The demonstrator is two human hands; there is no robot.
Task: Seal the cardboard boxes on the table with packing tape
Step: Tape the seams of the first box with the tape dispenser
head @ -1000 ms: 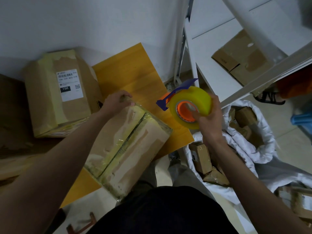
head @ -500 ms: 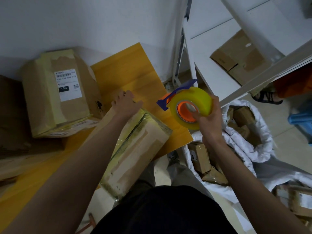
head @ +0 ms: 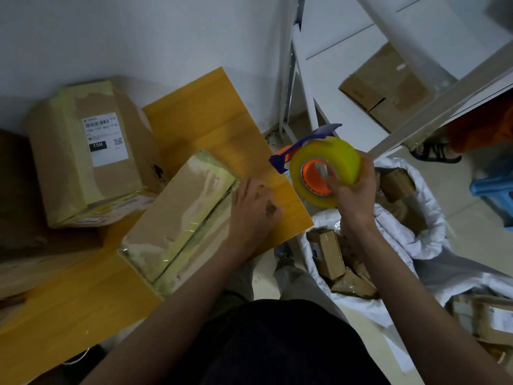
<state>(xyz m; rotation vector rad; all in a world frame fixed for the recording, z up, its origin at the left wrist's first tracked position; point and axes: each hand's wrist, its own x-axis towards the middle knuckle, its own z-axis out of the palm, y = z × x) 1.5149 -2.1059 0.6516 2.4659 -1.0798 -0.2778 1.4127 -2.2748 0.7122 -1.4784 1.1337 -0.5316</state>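
A small cardboard box [head: 177,218] with glossy tape along its centre seam lies on the yellow wooden table [head: 211,112]. My left hand [head: 255,207] rests on the box's right side near the table edge, fingers lying loosely over it. To the right, off the table's edge, my right hand [head: 352,193] grips a yellow roll of packing tape [head: 324,170] on an orange and blue dispenser, a finger hooked into the core. A larger taped box [head: 91,151] with a white shipping label leans against the wall at the back left.
Flattened brown cardboard [head: 16,204] covers the table's left end. A white sack [head: 416,240] full of small parcels sits on the floor to the right. Behind it stands a white shelf [head: 327,79] holding a box [head: 385,87]. A blue stool [head: 494,187] and someone's sandalled foot [head: 435,154] are at far right.
My left hand slid from the box's far corner to its right side. The box turned and now lies further onto the table. The right hand and tape barely moved.
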